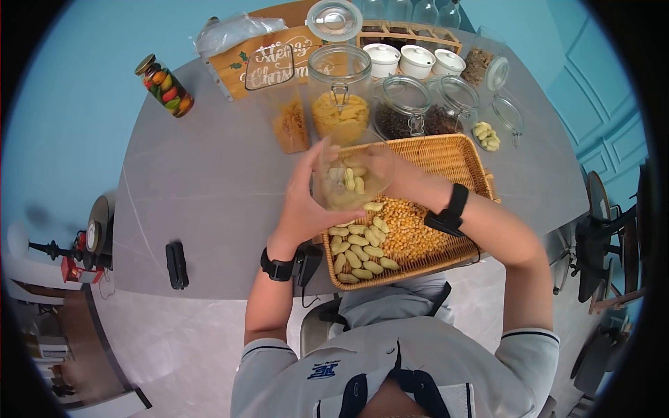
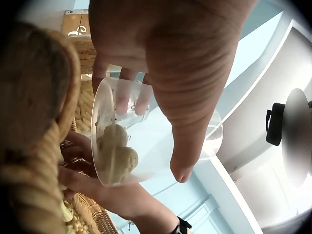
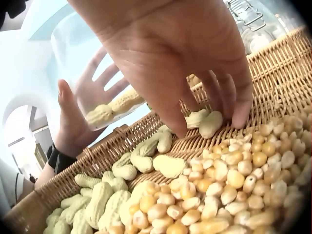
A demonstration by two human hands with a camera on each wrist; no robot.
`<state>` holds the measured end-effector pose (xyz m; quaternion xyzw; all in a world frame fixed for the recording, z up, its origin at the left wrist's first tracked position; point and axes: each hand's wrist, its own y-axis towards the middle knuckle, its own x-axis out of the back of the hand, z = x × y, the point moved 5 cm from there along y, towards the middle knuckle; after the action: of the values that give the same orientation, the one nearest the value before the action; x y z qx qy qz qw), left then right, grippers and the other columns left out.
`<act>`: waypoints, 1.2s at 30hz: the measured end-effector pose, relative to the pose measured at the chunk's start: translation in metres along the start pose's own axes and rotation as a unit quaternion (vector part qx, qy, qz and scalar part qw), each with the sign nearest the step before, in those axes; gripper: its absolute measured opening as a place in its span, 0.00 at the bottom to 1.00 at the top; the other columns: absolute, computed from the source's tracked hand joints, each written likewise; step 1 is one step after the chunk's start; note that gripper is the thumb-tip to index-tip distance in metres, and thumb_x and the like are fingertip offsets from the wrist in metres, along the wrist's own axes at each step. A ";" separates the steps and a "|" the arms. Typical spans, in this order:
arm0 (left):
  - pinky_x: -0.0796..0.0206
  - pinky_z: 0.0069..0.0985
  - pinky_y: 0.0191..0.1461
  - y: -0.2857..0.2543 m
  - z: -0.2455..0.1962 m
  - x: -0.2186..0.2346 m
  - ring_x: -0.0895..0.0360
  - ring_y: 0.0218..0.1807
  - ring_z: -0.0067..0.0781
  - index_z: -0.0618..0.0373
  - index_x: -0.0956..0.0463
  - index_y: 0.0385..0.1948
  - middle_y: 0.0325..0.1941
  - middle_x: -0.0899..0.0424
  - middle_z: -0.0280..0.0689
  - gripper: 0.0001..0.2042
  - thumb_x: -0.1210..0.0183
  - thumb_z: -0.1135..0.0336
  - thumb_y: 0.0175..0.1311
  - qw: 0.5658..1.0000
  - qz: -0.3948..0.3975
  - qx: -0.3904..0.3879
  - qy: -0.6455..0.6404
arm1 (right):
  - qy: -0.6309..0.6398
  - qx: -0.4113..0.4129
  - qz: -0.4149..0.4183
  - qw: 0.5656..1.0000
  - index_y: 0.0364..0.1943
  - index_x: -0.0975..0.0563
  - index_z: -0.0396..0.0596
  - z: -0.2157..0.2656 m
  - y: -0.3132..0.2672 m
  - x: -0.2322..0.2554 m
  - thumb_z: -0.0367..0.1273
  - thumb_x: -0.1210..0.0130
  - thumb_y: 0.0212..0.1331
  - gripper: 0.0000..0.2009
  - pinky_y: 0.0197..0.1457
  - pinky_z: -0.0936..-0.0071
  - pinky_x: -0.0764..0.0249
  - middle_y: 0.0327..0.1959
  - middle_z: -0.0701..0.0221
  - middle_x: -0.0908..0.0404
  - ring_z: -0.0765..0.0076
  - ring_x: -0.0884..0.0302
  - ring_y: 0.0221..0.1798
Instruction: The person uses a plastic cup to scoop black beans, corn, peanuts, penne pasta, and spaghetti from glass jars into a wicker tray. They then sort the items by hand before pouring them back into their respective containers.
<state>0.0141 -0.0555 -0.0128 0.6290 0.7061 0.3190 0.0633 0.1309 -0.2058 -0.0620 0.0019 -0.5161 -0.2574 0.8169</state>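
Observation:
My left hand [image 1: 301,202] grips a clear plastic container [image 2: 156,151] with its thumb on one side and fingers on the other. Several peanuts [image 2: 117,148] lie inside it. The container is tilted over the left part of a wicker basket [image 1: 449,150]. Partly hidden behind it in the head view, my right hand [image 3: 190,63] reaches down into the basket. Its thumb and fingers point down on either side of a pair of peanuts [image 3: 210,125], with a gap between them. More peanuts [image 1: 359,251] lie along the basket's near left, beside a heap of corn kernels [image 1: 411,230].
Behind the basket stand a jar of yellow pasta [image 1: 340,104], two jars of dark contents [image 1: 401,111], a tilted clear container of orange-brown bits [image 1: 289,125] and white lidded pots [image 1: 417,61]. A jar of colourful fruit [image 1: 166,87] stands far left; a black case [image 1: 177,265] lies near left.

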 end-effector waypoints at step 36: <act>0.43 0.42 0.74 -0.002 -0.002 -0.014 0.32 0.70 0.48 0.49 0.35 0.73 0.69 0.28 0.41 0.51 0.19 0.57 0.40 0.994 0.100 -0.031 0.041 | -0.105 0.060 0.043 0.992 0.37 0.15 0.42 0.119 -0.022 0.109 0.22 0.36 0.46 0.11 0.44 0.62 0.20 0.38 0.65 0.15 0.53 0.17 0.42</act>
<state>0.0142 -0.0698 -0.0166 0.6805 0.6316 0.3708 0.0219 0.0577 -0.2395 0.0799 0.0017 -0.6133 -0.1894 0.7668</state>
